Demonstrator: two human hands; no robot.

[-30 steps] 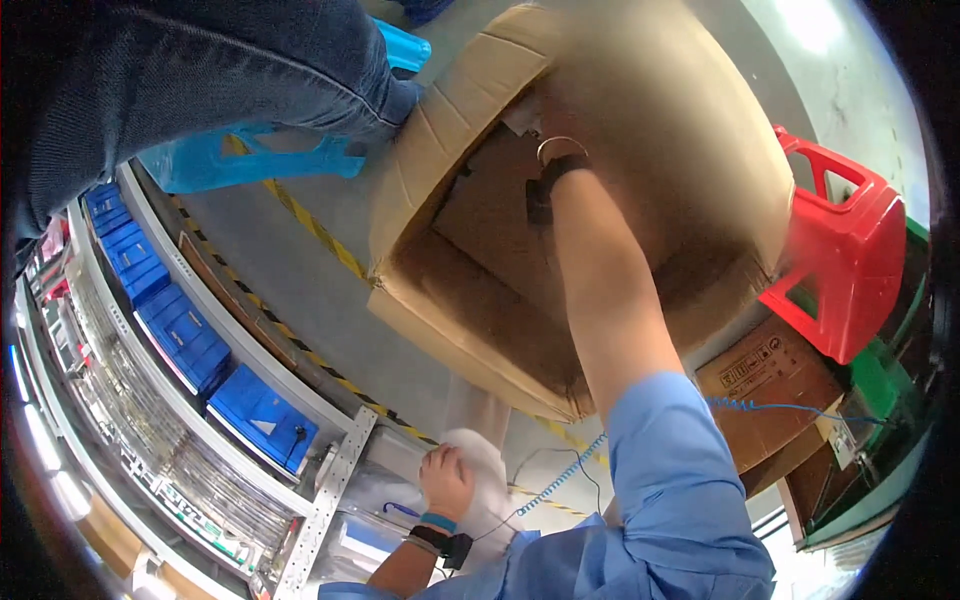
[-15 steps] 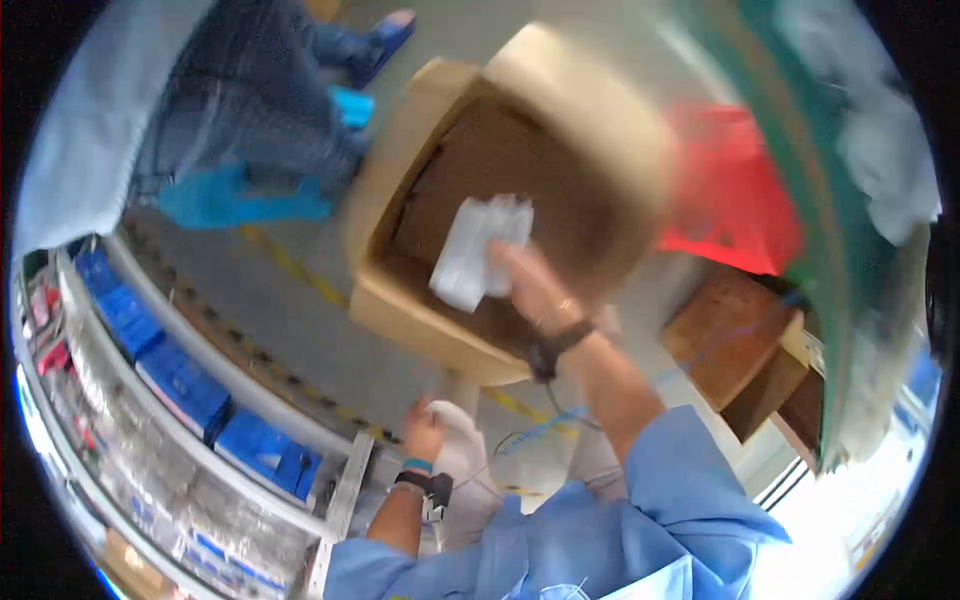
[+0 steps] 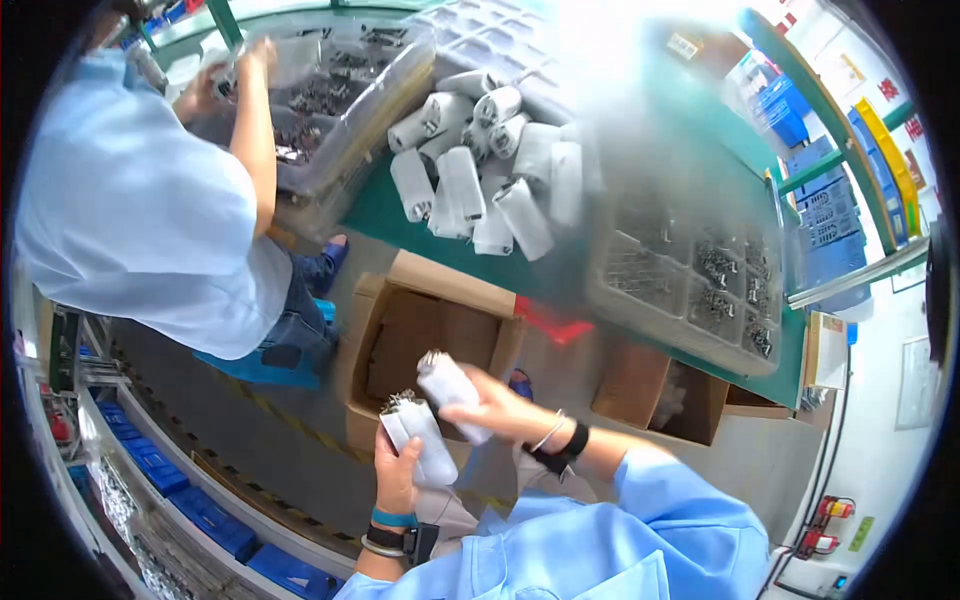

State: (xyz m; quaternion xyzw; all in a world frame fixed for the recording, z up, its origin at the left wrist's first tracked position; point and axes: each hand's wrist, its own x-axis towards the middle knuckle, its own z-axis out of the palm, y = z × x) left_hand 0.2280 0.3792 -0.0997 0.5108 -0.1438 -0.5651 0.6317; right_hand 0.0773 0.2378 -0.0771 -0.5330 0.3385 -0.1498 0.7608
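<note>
White packs (image 3: pixel 447 385) gripped in my left hand (image 3: pixel 397 475) and right hand (image 3: pixel 495 410) | right's out of the box (image 3: pixel 450 287) now | both full

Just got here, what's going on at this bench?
The person's left hand holds one white-wrapped bundle, and the right hand grips a second bundle close beside it, both with wiry ends pointing up and away. Beyond them is an open cardboard box. More white bundles lie heaped on the green table. At left, a co-worker has both hands by a tray of small parts.
</note>
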